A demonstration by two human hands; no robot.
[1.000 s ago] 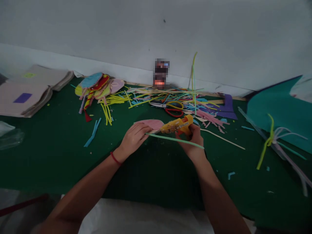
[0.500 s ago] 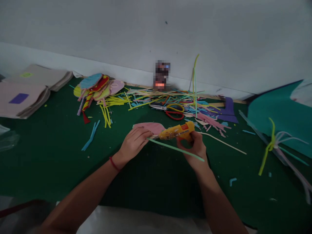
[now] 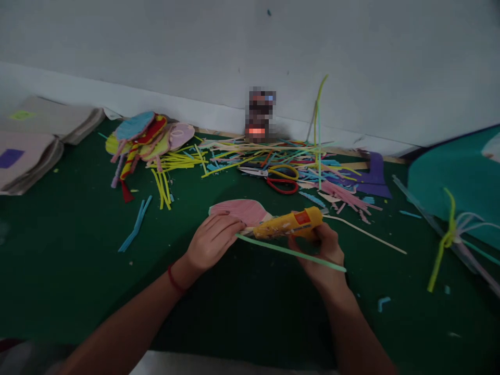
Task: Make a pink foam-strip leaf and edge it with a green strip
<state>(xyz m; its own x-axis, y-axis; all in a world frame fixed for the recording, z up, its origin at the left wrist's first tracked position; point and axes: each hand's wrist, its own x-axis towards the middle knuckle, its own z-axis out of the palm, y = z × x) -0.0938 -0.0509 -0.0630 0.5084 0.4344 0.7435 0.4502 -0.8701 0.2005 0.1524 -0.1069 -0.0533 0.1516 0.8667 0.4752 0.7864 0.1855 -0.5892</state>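
My left hand [image 3: 214, 239] is closed on a flat pink rounded piece [image 3: 244, 209] with a pale edge. From its fingertips a long mint-green pipe cleaner [image 3: 292, 251] runs to the right, passing in front of my right hand [image 3: 326, 255]. That hand grips a yellow hot glue gun [image 3: 291, 223], its nozzle end pointing left close to my left fingertips and the pink piece. The exact contact at the nozzle is hidden by my fingers.
Scissors [image 3: 283, 179] with red and yellow handles lie before a heap of coloured pipe cleaners [image 3: 253, 151]. Finished-looking coloured shapes [image 3: 136, 127] are stacked left, near thick books [image 3: 23, 151]. Teal sheet [image 3: 449, 166] and a tied yellow pipe cleaner [image 3: 447, 242] lie right.
The camera view has shifted slightly. Both hands keep their holds; the glue gun sits a little farther right, and the green pipe cleaner's free end has moved right and down in view.
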